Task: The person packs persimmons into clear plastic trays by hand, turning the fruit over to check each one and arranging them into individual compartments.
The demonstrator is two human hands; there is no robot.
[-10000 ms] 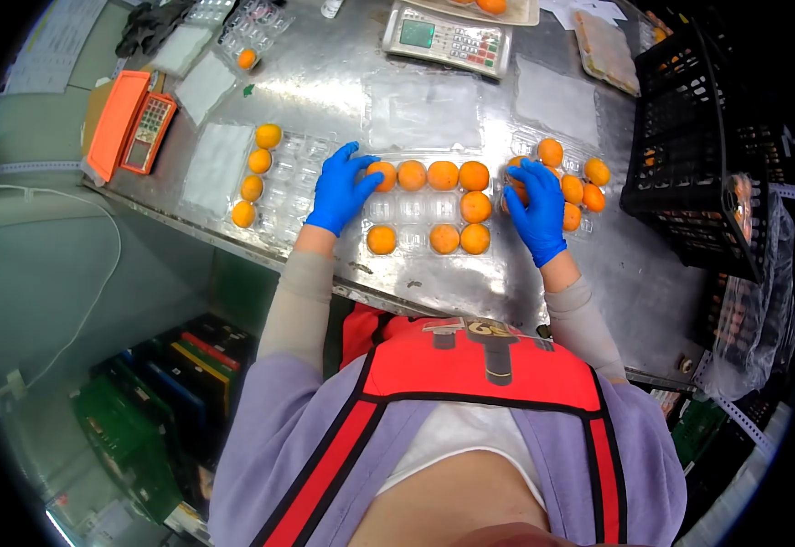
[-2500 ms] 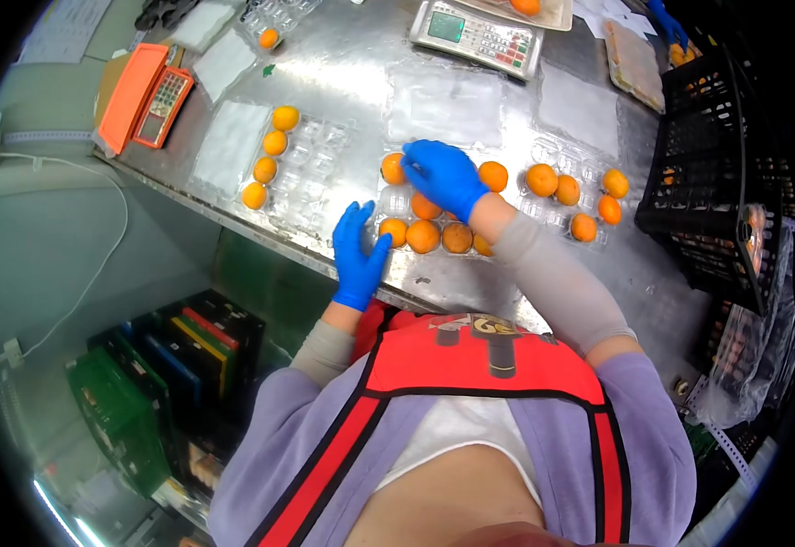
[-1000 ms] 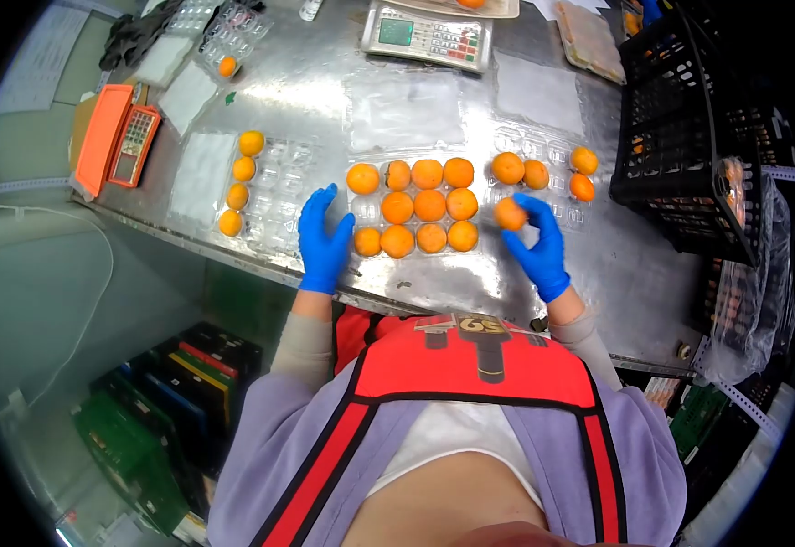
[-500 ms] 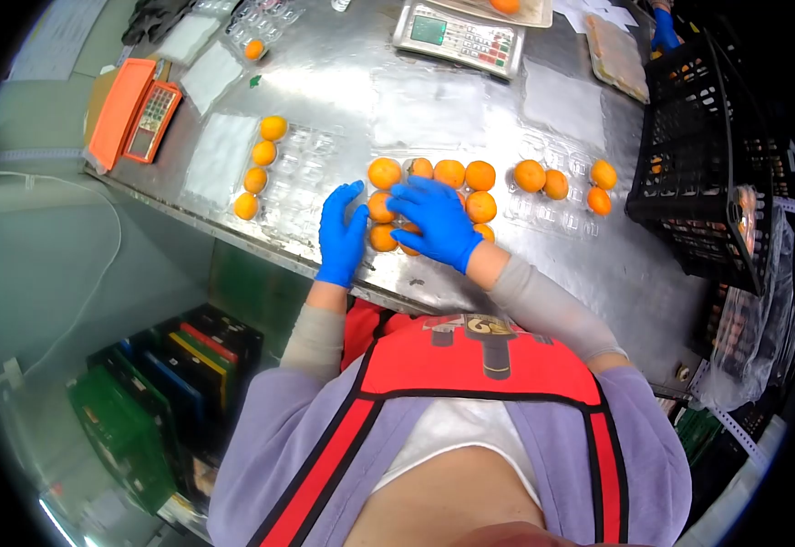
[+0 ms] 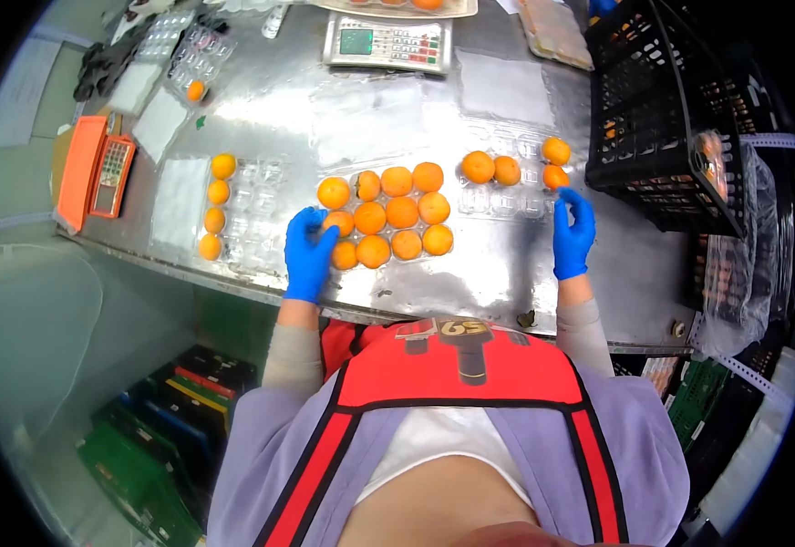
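Note:
A clear plastic tray [image 5: 452, 244] filled with rows of oranges [image 5: 370, 217] lies in front of me. My left hand [image 5: 308, 260], in a blue glove, is at the tray's left edge with thumb and fingers apart, its fingertips against an orange [image 5: 338, 221] there. My right hand [image 5: 574, 239], also blue-gloved, reaches to the right-hand clear tray [image 5: 507, 201], fingers apart and just below an orange [image 5: 555, 177] in its right column. Whether the fingertips touch that orange I cannot tell. Two more oranges [image 5: 479, 167] sit in that tray's upper left.
A third clear tray [image 5: 256, 210] on the left holds a column of oranges [image 5: 216, 220]. A scale [image 5: 388, 44] stands at the back, an orange scale [image 5: 97, 175] at the left edge. A black crate [image 5: 662, 118] borders the right. White pads [image 5: 507, 87] lie behind the trays.
My right hand has left the middle tray and moved right to the right-hand tray, uncovering the middle oranges. My left hand now meets the middle tray's left edge. The view has shifted right.

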